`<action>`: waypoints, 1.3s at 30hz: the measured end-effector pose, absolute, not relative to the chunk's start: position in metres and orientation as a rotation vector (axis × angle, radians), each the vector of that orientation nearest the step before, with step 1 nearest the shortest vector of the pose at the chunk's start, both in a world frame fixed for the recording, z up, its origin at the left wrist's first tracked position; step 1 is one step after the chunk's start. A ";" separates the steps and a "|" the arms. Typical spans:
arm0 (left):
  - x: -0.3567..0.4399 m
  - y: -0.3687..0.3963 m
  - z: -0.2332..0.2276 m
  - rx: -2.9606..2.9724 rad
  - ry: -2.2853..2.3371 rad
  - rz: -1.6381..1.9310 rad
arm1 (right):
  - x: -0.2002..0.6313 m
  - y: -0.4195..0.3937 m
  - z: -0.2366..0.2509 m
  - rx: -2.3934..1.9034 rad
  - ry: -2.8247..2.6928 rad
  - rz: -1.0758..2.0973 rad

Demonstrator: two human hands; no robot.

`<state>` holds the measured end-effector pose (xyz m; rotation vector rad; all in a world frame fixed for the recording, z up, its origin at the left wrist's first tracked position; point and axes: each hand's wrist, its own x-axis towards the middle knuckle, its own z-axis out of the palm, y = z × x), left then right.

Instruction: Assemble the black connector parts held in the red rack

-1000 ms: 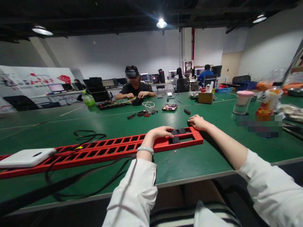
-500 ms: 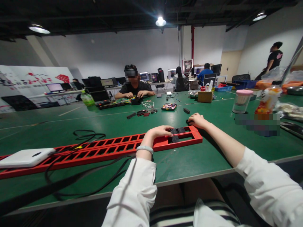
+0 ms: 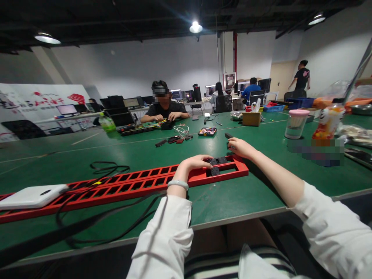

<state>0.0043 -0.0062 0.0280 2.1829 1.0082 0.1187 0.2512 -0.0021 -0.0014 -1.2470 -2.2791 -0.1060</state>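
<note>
A long red slotted rack (image 3: pixel 139 182) lies across the green table (image 3: pixel 238 201). Small black modules (image 3: pixel 216 162) sit in its right end. My left hand (image 3: pixel 192 163) lies palm down on the rack, gripping its top rail, fingertips touching the modules. My right hand (image 3: pixel 241 148) is just beyond the rack's right end, fingers closed on a small black block (image 3: pixel 228 145). Another black block (image 3: pixel 228 135) lies a little farther off on the table.
A white device (image 3: pixel 31 195) rests on the rack's left part, with black cables (image 3: pixel 107 169) looping around it. A pink-lidded jar (image 3: pixel 295 124) and an orange bottle (image 3: pixel 327 124) stand at right. A co-worker (image 3: pixel 164 106) sits across the table; another person (image 3: pixel 300 79) walks far right.
My right hand has shifted slightly away and to the left with the black block. My left hand has stayed put. A person has walked leftward along the far right wall.
</note>
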 end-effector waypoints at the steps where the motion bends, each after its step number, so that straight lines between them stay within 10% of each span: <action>1: 0.004 -0.007 0.028 2.185 1.006 0.118 | 0.248 -0.007 0.002 -1.192 -2.250 -0.108; 15: 0.005 0.001 0.017 2.305 0.948 0.104 | 0.217 -0.053 0.018 -1.040 -2.365 0.481; 39: 0.004 0.002 0.015 2.337 0.956 0.125 | 0.210 -0.060 0.020 -1.037 -2.529 0.398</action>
